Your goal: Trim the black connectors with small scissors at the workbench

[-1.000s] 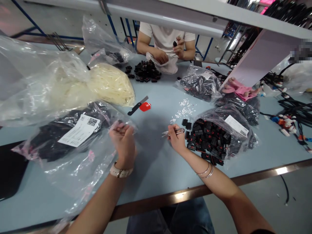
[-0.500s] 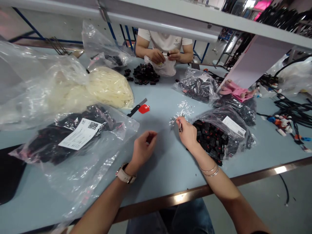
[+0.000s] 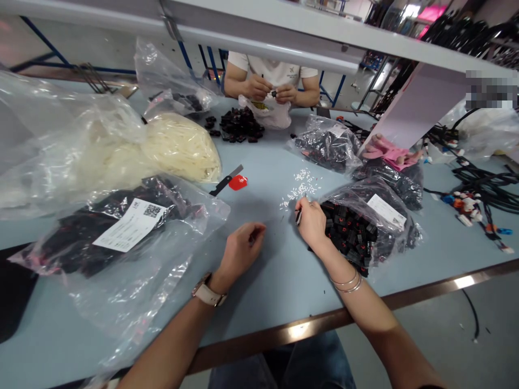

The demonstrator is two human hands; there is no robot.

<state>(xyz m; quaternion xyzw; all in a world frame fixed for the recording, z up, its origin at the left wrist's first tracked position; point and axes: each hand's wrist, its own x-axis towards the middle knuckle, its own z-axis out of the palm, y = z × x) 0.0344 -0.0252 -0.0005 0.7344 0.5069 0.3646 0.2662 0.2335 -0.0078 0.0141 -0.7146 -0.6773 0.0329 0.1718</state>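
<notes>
My right hand (image 3: 313, 220) is closed around slim metal tweezers (image 3: 299, 217), with the tips at the near edge of a scatter of tiny white pieces (image 3: 302, 183). To its left, my left hand (image 3: 241, 247) hovers over the table, thumb and fingers curled together. Anything between those fingertips is too hidden to make out. Beside my right wrist, black connectors (image 3: 348, 232) with red-orange parts spill from the mouth of a clear plastic bag (image 3: 391, 237) with a white label.
A black-handled knife (image 3: 221, 186) lies by a red piece (image 3: 238, 182). Large bags of cream-coloured parts (image 3: 182, 146) and black parts (image 3: 101, 221) fill the left. Across the table, another person's hands (image 3: 271, 89) work near a black heap (image 3: 241, 125). A shelf (image 3: 263, 32) spans overhead.
My right hand has drawn slightly back toward me with the tweezers. My left hand has shifted a little right. The person opposite has moved their hands slightly.
</notes>
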